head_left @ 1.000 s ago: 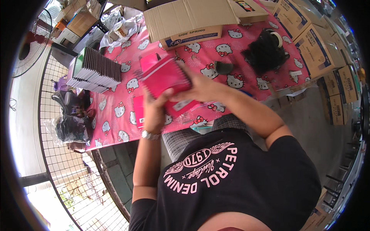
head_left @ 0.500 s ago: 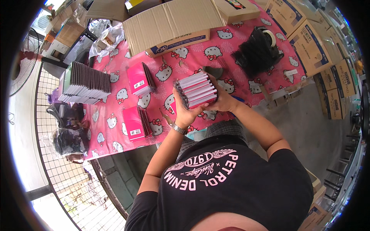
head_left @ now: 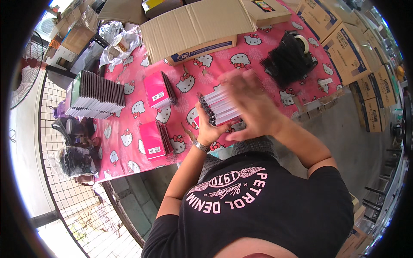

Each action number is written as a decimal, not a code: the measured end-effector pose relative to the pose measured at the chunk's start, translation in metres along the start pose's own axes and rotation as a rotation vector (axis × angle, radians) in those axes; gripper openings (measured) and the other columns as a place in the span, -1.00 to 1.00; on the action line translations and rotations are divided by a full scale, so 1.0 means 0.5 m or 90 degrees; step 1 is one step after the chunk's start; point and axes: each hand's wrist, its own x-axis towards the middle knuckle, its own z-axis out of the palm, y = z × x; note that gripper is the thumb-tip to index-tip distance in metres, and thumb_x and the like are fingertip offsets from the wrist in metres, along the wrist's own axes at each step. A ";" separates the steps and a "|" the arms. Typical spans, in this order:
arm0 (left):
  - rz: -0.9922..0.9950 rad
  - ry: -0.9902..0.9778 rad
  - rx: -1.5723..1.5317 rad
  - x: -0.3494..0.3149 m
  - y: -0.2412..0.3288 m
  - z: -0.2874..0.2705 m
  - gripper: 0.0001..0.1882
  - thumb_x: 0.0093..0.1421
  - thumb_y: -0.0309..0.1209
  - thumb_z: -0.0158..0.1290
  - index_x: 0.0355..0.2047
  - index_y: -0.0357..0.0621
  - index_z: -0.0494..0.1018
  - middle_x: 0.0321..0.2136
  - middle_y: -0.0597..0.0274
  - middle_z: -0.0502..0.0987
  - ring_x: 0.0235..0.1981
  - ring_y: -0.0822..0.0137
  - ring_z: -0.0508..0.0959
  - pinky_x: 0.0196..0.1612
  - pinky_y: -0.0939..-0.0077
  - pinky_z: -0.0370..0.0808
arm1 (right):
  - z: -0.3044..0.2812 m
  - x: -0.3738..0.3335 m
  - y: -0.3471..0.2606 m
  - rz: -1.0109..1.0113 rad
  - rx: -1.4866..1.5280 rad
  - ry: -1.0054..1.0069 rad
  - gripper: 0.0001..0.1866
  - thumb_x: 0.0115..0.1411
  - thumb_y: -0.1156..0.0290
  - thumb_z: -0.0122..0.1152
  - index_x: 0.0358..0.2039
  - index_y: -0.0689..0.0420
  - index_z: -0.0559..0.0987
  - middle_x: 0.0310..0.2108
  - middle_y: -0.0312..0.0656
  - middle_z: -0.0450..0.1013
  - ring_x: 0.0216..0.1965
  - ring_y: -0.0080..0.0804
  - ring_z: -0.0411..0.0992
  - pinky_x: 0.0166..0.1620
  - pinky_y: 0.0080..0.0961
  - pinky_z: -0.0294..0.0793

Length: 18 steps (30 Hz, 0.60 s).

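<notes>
A thick bundle of spiral notebooks (head_left: 220,107) stands on edge in front of me, white page edges up and black coils at its left side. My left hand (head_left: 209,130) grips it from the left, thumb along the near edge. My right hand (head_left: 254,105) is over the bundle's right side, blurred, fingers stretched out and thumb apart; whether the palm touches the notebooks is hidden. To the left lie two small piles of pink-covered spiral notebooks, a farther pile (head_left: 155,89) and a nearer pile (head_left: 150,136).
A tall stack of spiral notebooks (head_left: 97,95) stands at the table's left. An open cardboard box (head_left: 202,49) sits at the back. Black netting-like material (head_left: 288,62) and a tape roll (head_left: 302,44) lie at the right. Cartons (head_left: 344,51) are piled beyond the pink tablecloth (head_left: 124,157).
My right hand has let go of the bundle's right side and risen over it, fingers now stretched out. My left hand keeps its grip.
</notes>
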 end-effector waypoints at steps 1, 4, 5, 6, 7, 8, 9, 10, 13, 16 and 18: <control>-0.011 0.006 -0.023 0.007 0.035 0.016 0.08 -0.21 -0.48 0.45 0.21 -0.19 -0.06 0.05 0.03 0.31 0.09 0.19 0.41 0.16 0.28 0.38 | 0.032 -0.018 -0.003 0.020 -0.042 -0.124 0.43 -0.14 -0.49 0.21 0.42 0.29 -0.19 0.43 0.19 -0.16 0.47 -0.05 -0.20 0.44 -0.08 -0.35; -0.012 0.004 -0.113 0.008 0.058 0.027 0.12 -0.25 -0.44 0.49 0.21 -0.19 -0.06 0.06 0.03 0.30 0.09 0.18 0.40 0.17 0.29 0.37 | 0.036 -0.019 0.007 0.050 0.048 -0.202 0.46 -0.18 -0.43 0.33 0.41 0.30 -0.21 0.42 0.18 -0.14 0.47 -0.06 -0.20 0.44 -0.11 -0.33; 0.054 0.008 0.052 0.019 0.037 0.006 0.14 -0.27 -0.43 0.51 0.21 -0.20 -0.06 0.07 0.03 0.29 0.12 0.18 0.38 0.19 0.29 0.35 | 0.036 -0.024 0.020 0.075 0.151 -0.124 0.46 -0.18 -0.40 0.36 0.41 0.31 -0.21 0.42 0.17 -0.11 0.46 -0.08 -0.16 0.44 -0.12 -0.31; 0.048 0.011 0.046 0.006 0.019 -0.002 0.15 -0.27 -0.42 0.51 0.22 -0.21 -0.06 0.07 0.03 0.29 0.13 0.18 0.37 0.20 0.29 0.34 | 0.037 -0.031 0.028 0.100 0.253 -0.045 0.47 -0.18 -0.38 0.39 0.40 0.32 -0.22 0.42 0.15 -0.09 0.45 -0.09 -0.12 0.44 -0.12 -0.28; 0.048 0.011 0.036 0.009 0.016 0.006 0.16 -0.28 -0.42 0.51 0.22 -0.21 -0.06 0.08 0.03 0.28 0.13 0.18 0.37 0.20 0.29 0.33 | 0.060 -0.056 0.044 0.171 0.338 0.050 0.54 -0.31 -0.22 0.56 0.41 0.29 -0.24 0.43 0.11 -0.11 0.42 -0.05 -0.01 0.43 -0.13 -0.20; 0.046 0.008 0.025 0.011 0.014 0.012 0.17 -0.28 -0.41 0.52 0.22 -0.22 -0.06 0.08 0.03 0.28 0.14 0.18 0.36 0.21 0.29 0.33 | 0.095 -0.087 0.045 0.248 0.440 0.004 0.53 -0.31 -0.18 0.58 0.42 0.26 -0.24 0.42 0.10 -0.09 0.41 -0.07 -0.01 0.42 -0.15 -0.13; 0.026 -0.013 0.010 0.012 0.011 0.011 0.23 -0.32 -0.34 0.55 0.23 -0.22 -0.08 0.09 0.03 0.28 0.13 0.18 0.36 0.22 0.28 0.31 | 0.132 -0.119 0.038 0.324 0.541 -0.042 0.52 -0.31 -0.13 0.60 0.42 0.22 -0.24 0.42 0.09 -0.08 0.41 -0.09 0.00 0.40 -0.17 -0.07; 0.014 -0.016 0.036 0.011 0.007 0.005 0.21 -0.32 -0.33 0.55 0.23 -0.22 -0.05 0.09 0.04 0.28 0.13 0.18 0.37 0.22 0.27 0.32 | 0.154 -0.123 0.030 0.394 0.649 -0.091 0.51 -0.31 -0.09 0.62 0.43 0.19 -0.24 0.41 0.08 -0.06 0.41 -0.11 0.00 0.39 -0.18 0.00; -0.001 -0.001 0.101 0.004 0.001 -0.008 0.10 -0.29 -0.31 0.55 0.18 -0.23 0.08 0.06 0.05 0.33 0.09 0.17 0.42 0.19 0.26 0.35 | 0.180 -0.123 0.063 0.301 0.480 -0.086 0.41 -0.29 0.00 0.64 0.42 0.11 -0.12 0.35 0.07 0.06 0.36 -0.06 0.10 0.32 -0.20 0.18; 0.030 0.065 0.134 0.013 0.056 -0.029 -0.16 -0.16 -0.36 0.50 0.10 -0.25 0.28 -0.05 0.06 0.48 -0.01 0.19 0.51 0.11 0.30 0.44 | 0.105 0.013 0.055 0.257 0.377 -0.212 0.29 -0.28 0.01 0.63 0.36 0.14 0.02 0.25 0.08 0.19 0.27 0.00 0.25 0.26 -0.17 0.30; -0.024 0.097 -0.070 0.045 0.102 -0.082 -0.49 0.06 -0.30 0.34 -0.07 -0.30 0.40 -0.41 0.19 0.59 -0.37 0.37 0.62 -0.30 0.40 0.59 | 0.101 0.108 0.047 0.244 0.282 -0.251 0.16 -0.21 -0.16 0.53 0.25 0.23 0.18 0.06 0.14 0.39 0.05 0.10 0.44 0.09 -0.13 0.46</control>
